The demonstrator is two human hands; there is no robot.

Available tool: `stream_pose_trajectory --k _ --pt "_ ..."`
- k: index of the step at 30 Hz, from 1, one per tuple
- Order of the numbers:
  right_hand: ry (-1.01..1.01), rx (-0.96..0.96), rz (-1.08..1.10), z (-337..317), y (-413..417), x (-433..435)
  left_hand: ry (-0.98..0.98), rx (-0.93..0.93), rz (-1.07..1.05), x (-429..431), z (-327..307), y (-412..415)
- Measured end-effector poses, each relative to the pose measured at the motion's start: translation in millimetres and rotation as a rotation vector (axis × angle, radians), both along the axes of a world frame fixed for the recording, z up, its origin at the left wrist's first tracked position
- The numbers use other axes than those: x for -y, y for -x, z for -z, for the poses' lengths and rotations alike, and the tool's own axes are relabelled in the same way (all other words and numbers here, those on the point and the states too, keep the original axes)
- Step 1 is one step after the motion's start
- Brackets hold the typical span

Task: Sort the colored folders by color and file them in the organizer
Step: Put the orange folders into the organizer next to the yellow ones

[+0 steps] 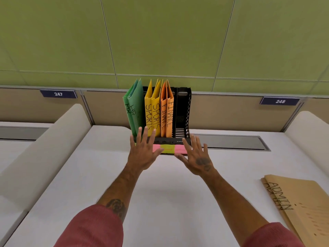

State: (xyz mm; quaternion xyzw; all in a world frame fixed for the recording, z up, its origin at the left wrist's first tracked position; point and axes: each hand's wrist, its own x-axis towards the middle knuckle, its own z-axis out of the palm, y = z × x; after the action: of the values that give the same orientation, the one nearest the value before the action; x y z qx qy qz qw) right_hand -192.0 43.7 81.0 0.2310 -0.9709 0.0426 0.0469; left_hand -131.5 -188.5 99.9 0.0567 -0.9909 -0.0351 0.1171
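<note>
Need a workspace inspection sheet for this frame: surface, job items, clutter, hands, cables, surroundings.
Surface: white desk, flat.
Job's things: black organizer at the desk's back; green folders, yellow folders and orange folders upright in it, rightmost slot empty; brown folders flat on the desk, right.
Clutter: nothing seen.
Grippers: left hand and right hand open, fingers straight, at the organizer's front edge.
Cables: nothing seen.
Surroundings: green wall panels; plate 247, plate 248.

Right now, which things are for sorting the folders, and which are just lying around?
For the job: organizer, green folders, yellow folders, orange folders, brown folders, sticky labels.
Just there: sign 247, sign 248, desk hatch.
</note>
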Motion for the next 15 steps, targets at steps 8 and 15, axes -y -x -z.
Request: stream_pose_trajectory --k 8,15 --pt "0.013 0.066 -0.021 13 -27 -63 0.017 0.038 0.013 -64 19 -22" --pt "0.030 0.107 -0.038 21 -40 -134 -0.012 0.083 -0.015 -144 31 -36"
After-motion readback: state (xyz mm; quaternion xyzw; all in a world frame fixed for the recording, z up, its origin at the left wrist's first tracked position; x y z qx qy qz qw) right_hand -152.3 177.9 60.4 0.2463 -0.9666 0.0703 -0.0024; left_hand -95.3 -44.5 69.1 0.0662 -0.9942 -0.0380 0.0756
